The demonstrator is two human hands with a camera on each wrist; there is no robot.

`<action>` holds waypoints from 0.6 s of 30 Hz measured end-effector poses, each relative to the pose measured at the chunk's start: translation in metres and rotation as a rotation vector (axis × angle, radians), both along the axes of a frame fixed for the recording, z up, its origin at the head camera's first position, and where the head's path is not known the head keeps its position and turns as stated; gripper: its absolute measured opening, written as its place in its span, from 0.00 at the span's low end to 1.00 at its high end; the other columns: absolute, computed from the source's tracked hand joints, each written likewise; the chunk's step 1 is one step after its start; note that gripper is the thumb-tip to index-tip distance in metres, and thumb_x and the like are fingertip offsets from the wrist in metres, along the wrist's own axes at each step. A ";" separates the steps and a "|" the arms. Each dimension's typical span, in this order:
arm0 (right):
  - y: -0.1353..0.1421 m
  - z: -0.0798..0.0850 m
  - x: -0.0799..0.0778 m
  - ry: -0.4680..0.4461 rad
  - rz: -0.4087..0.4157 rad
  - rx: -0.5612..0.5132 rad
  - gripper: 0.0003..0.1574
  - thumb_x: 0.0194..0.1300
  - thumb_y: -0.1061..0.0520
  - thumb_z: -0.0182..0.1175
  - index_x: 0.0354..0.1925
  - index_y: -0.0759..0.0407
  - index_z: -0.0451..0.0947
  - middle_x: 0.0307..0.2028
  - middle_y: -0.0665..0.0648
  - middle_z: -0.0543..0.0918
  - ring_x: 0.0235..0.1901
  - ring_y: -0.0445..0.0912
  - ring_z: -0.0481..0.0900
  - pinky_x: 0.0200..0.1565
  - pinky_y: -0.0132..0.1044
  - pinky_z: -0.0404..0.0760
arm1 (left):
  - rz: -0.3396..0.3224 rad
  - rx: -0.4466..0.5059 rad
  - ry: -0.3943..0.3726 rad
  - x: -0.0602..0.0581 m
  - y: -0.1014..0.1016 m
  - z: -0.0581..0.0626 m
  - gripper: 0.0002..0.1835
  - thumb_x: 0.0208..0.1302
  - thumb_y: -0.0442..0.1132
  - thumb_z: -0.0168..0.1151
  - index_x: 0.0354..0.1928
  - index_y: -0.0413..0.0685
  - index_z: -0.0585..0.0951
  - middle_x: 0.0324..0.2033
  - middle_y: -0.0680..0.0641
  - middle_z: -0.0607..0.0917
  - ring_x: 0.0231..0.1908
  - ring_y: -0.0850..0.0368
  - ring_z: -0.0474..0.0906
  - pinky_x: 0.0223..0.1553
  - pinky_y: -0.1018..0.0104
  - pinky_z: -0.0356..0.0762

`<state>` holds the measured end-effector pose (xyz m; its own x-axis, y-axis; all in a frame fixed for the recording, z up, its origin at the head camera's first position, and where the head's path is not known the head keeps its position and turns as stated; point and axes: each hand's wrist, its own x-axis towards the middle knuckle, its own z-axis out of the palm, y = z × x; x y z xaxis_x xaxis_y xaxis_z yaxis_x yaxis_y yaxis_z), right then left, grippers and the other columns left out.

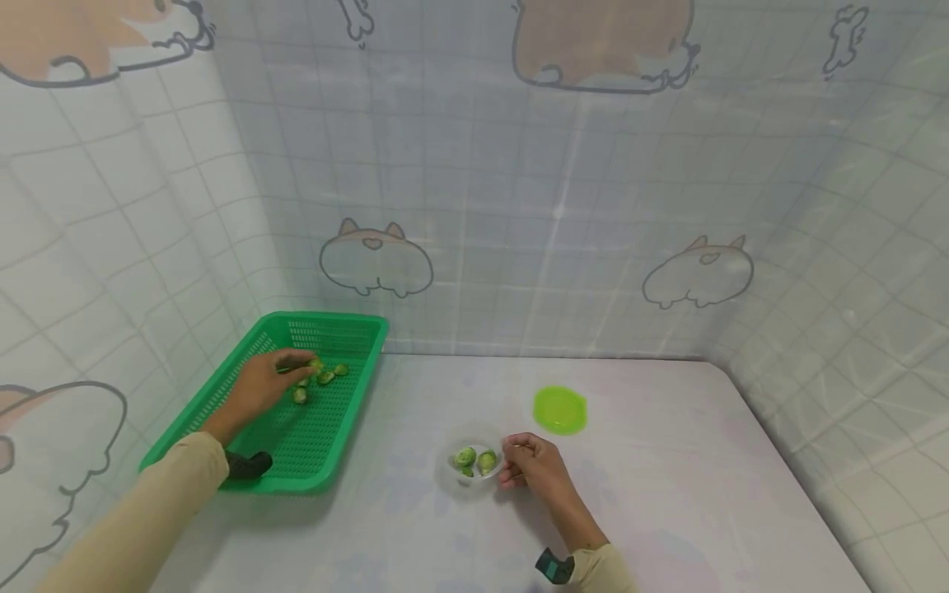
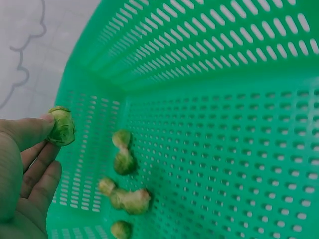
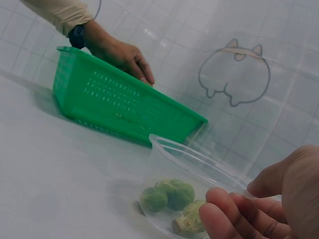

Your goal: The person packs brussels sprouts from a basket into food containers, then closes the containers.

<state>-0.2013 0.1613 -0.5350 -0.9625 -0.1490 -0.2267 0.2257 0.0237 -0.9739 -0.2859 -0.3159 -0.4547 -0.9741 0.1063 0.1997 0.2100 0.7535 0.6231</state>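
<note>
My left hand (image 1: 261, 382) is over the green plastic basket (image 1: 302, 445) and pinches a Brussels sprout (image 2: 62, 126) between thumb and fingers. Below it in the left wrist view, several more Brussels sprouts (image 2: 130, 200) lie on the basket's slotted bottom. At the middle front of the table, my right hand (image 1: 537, 466) holds a clear plastic tub (image 3: 164, 162) by its rim, with the thumb on the edge and the fingers along the outer wall. The tub stands upright on the table, and a few green sprouts (image 3: 174, 194) sit inside it.
A bright green round lid (image 1: 560, 410) lies flat on the white table (image 1: 667, 461), behind and right of the tub. A sheet wall (image 1: 504, 206) with a tile pattern and cartoon dogs encloses the table's back and sides. The basket stands against the left side.
</note>
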 end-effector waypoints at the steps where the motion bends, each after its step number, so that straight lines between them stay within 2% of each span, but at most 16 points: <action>1: 0.000 0.000 0.000 0.002 0.001 -0.001 0.26 0.73 0.51 0.61 0.56 0.71 0.74 0.29 0.56 0.83 0.26 0.45 0.85 0.33 0.39 0.88 | 0.000 -0.001 0.009 0.000 0.002 0.001 0.21 0.70 0.52 0.64 0.59 0.51 0.83 0.56 0.42 0.84 0.57 0.39 0.79 0.52 0.41 0.79; 10: 0.000 0.002 0.001 0.000 -0.015 0.010 0.25 0.73 0.51 0.61 0.55 0.70 0.75 0.29 0.57 0.83 0.25 0.46 0.86 0.33 0.40 0.88 | -0.049 0.012 0.071 0.001 0.021 0.008 0.18 0.69 0.49 0.66 0.57 0.53 0.85 0.53 0.45 0.86 0.54 0.41 0.81 0.50 0.44 0.81; 12: 0.000 0.002 0.001 -0.003 -0.015 0.010 0.25 0.73 0.50 0.61 0.55 0.69 0.75 0.29 0.57 0.83 0.25 0.45 0.86 0.33 0.40 0.88 | -0.053 0.029 0.055 0.002 0.026 0.009 0.19 0.69 0.51 0.66 0.58 0.54 0.85 0.54 0.46 0.86 0.53 0.44 0.82 0.46 0.49 0.84; 16: 0.000 0.001 0.000 -0.006 -0.012 0.009 0.24 0.74 0.51 0.60 0.56 0.70 0.75 0.29 0.56 0.83 0.25 0.45 0.85 0.33 0.40 0.88 | -0.055 0.085 -0.009 0.002 0.036 0.012 0.20 0.68 0.54 0.66 0.58 0.58 0.84 0.53 0.47 0.86 0.46 0.56 0.85 0.32 0.58 0.85; 18: 0.000 0.001 0.000 -0.007 -0.006 0.004 0.24 0.74 0.52 0.59 0.56 0.71 0.74 0.29 0.56 0.83 0.25 0.45 0.85 0.33 0.40 0.88 | -0.066 0.114 -0.020 0.002 0.041 0.013 0.20 0.67 0.54 0.67 0.58 0.59 0.84 0.53 0.48 0.86 0.45 0.62 0.85 0.31 0.59 0.86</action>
